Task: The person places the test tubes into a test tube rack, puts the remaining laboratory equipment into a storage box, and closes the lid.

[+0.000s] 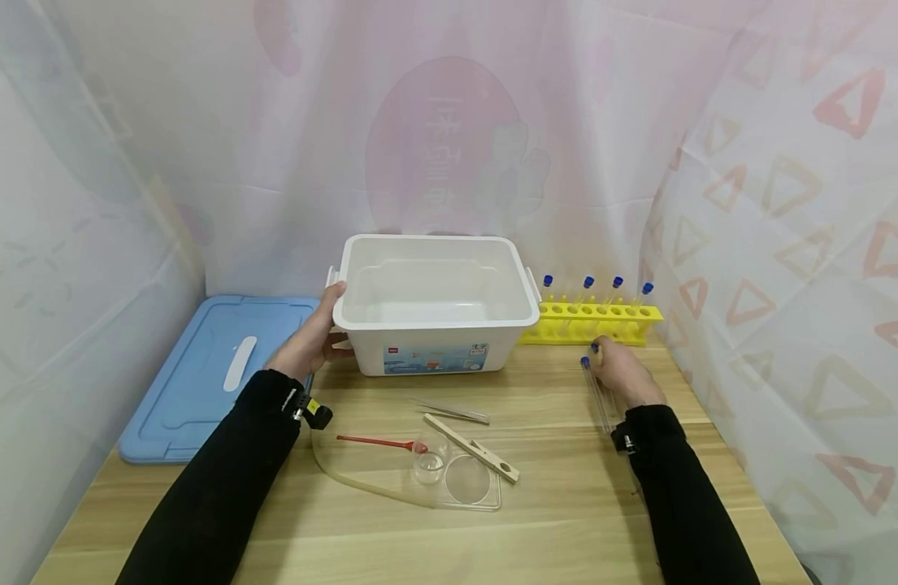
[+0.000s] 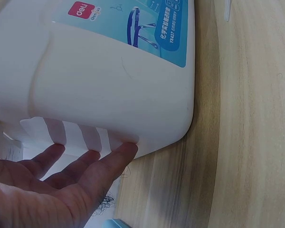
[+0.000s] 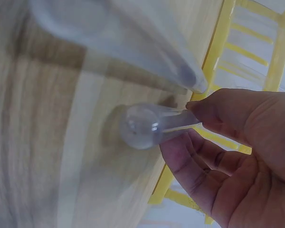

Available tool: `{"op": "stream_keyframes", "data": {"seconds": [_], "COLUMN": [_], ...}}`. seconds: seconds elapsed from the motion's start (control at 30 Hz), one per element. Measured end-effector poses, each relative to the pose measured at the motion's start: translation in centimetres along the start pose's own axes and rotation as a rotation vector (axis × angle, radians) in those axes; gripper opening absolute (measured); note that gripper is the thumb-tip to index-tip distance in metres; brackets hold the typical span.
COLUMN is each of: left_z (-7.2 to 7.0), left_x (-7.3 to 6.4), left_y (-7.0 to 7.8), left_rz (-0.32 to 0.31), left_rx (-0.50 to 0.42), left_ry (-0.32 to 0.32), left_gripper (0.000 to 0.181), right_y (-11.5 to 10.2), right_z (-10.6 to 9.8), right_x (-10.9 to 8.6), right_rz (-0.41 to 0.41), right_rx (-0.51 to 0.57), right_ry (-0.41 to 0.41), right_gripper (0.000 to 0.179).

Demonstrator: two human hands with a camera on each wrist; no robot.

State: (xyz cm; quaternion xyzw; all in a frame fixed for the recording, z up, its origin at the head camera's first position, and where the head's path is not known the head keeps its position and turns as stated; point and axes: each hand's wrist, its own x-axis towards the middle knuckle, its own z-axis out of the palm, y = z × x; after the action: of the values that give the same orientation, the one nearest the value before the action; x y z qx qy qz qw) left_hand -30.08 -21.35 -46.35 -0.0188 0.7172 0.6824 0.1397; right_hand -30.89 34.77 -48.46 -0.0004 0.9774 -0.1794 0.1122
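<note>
My left hand (image 1: 305, 343) rests against the left end of the white plastic bin (image 1: 434, 325), by its handle. In the left wrist view, fairly straight fingers (image 2: 92, 175) touch the bin's side wall. My right hand (image 1: 627, 375), low in front of the yellow test tube rack (image 1: 591, 337), pinches a clear round-bottomed test tube (image 3: 142, 126) between thumb and fingers. Another clear tube with a blue cap (image 1: 584, 362) lies beside that hand on the table. Several blue-capped tubes (image 1: 618, 282) stand in the rack.
A blue lid (image 1: 193, 382) lies left of the bin. On the table are tweezers (image 1: 452, 413), a wooden clamp (image 1: 470, 447), a red dropper (image 1: 375, 441), a small clear cup (image 1: 429, 466), a clear plate with a round opening (image 1: 485, 504) and pale tubing (image 1: 368, 486). Patterned cloth (image 1: 295, 187) surrounds the table.
</note>
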Motion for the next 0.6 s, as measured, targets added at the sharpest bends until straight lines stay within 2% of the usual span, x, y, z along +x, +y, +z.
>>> {"op": "stream_keyframes", "data": {"seconds": [0.33,0.6], "left_z": [-0.1,0.0], "left_x": [0.1,0.0], "left_y": [0.0,0.1], "left_rz": [-0.007,-0.008], "left_rx": [-0.020,-0.025], "left_ry": [-0.009,-0.006], "left_gripper": [0.106,0.106], "right_y": [0.1,-0.4], "right_z": [-1.1,-2.2], "right_x": [-0.1,-0.5], "right_rz": [-0.022,-0.053], "right_rx": [0.041,0.081], "right_ry": [0.008,0.061], "right_gripper": [0.077,0.078]}}
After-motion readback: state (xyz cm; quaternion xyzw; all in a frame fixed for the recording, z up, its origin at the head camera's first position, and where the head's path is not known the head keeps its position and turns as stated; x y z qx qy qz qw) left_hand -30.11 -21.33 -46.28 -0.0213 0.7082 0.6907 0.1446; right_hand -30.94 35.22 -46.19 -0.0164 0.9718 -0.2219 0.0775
